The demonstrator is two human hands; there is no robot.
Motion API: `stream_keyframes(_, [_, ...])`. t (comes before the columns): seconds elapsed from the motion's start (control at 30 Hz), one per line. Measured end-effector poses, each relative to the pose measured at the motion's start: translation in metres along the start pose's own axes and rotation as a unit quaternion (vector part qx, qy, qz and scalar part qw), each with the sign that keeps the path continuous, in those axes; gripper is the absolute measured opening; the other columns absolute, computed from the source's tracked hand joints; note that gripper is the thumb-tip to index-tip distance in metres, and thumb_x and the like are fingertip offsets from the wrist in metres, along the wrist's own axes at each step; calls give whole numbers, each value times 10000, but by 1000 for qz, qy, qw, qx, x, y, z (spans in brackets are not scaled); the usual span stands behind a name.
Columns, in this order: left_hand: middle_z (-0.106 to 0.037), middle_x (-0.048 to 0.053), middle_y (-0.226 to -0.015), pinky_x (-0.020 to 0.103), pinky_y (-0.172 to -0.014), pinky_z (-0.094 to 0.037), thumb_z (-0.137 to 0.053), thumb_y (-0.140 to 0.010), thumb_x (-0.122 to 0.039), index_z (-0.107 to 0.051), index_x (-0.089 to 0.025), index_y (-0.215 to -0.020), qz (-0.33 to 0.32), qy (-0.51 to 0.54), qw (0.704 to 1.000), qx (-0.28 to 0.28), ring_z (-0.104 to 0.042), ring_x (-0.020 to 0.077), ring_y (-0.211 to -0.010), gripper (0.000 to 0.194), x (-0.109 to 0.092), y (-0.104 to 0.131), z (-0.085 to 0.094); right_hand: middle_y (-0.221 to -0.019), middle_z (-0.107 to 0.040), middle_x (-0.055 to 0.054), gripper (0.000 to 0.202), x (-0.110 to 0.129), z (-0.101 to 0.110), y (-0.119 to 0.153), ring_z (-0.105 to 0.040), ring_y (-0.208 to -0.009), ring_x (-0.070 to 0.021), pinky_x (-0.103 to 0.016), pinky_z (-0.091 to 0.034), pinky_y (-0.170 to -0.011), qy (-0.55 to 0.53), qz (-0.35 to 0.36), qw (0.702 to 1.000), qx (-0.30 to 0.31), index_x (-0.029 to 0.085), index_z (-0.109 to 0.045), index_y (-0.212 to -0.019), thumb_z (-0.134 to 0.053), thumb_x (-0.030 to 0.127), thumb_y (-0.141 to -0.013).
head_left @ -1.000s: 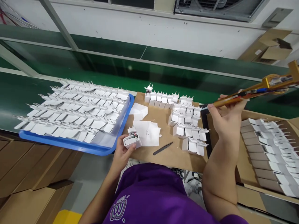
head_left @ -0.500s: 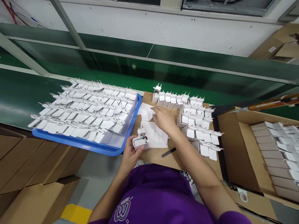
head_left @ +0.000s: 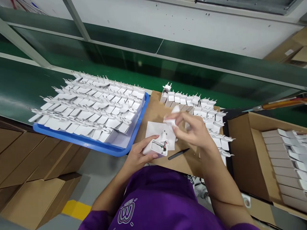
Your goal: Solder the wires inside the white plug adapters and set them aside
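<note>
My left hand (head_left: 140, 151) grips a white plug-in charger housing (head_left: 155, 148), its open side up with coloured wires and parts inside. Its pronged end cap (head_left: 164, 134) stands at the far side of the housing. Above and to the right, my right hand (head_left: 189, 127) pinches a crumpled white piece of paper or cloth (head_left: 172, 119); blur hides which it is. Beneath the hands lies a white sheet (head_left: 153, 127) with small marks or bits on it. Close to the housing, black tweezers (head_left: 178, 154) rest on the cardboard (head_left: 155, 105).
On the left stands a blue tray (head_left: 137, 127) packed with rows of similar white chargers (head_left: 91, 105). More chargers (head_left: 183, 99) line the cardboard's far and right sides. To the right, an open carton (head_left: 242, 153) holds further white units (head_left: 285, 166). A green surface (head_left: 120, 65) runs behind.
My right hand has picked up the white piece from the upper left of the cardboard and brought it right and nearer. My left hand has moved right with the housing, now turned and tilted.
</note>
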State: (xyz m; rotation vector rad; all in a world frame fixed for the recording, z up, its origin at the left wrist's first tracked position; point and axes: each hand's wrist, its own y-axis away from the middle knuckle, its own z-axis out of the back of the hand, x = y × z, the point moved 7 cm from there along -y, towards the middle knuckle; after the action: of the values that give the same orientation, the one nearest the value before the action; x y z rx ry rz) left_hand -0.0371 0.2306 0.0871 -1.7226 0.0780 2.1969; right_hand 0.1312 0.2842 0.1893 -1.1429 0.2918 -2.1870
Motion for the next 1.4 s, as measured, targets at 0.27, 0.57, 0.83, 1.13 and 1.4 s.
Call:
stream_keyframes(0.27, [-707, 79, -1168, 295, -919, -520, -647, -864, -451, -625, -225, -1226, -114, -38, 986, 116, -670, 233, -1071, 428, -38, -11, -36, -926, -729, -36, 196, 17, 11, 62, -681, -831, -136, -246, -535, -747, -16, -12, 995, 95, 199, -629, -1049, -539, 107, -902])
stream_keyframes(0.57, [-649, 96, -1166, 311, -919, -516, -668, -853, -425, -619, -227, -1176, -168, -81, 978, 97, -637, 220, -1078, 382, -56, -16, -54, -989, -722, -72, 143, 22, 27, 84, -675, -899, -160, -275, -540, -779, 63, -37, 990, 119, 166, -680, -999, -556, 186, -930])
stream_keyframes(0.83, [-642, 67, -1003, 311, -808, -526, -632, -872, -459, -617, -230, -1157, -170, -98, 974, 115, -635, 199, -921, 366, -62, -18, -66, -871, -726, -49, 141, 17, 31, 93, -683, -809, -154, -272, -541, -773, 114, -42, 987, 105, 166, -666, -970, -541, 223, -943])
stream_keyframes(1.13, [-666, 67, -1001, 307, -787, -523, -627, -883, -445, -603, -222, -1158, -167, -106, 971, 134, -642, 196, -906, 356, -62, -20, -70, -840, -746, -44, 173, 16, 33, 92, -707, -791, -160, -271, -553, -772, 138, -60, 985, 84, 176, -694, -924, -527, 221, -944])
stream_keyframes(1.4, [-674, 57, -979, 302, -779, -507, -629, -888, -422, -605, -220, -1128, -132, -98, 977, 139, -634, 197, -888, 315, -58, -20, -70, -813, -746, -37, 98, 19, 31, 91, -712, -759, -145, -260, -568, -747, 94, -36, 995, 16, 156, -689, -899, -592, 173, -905])
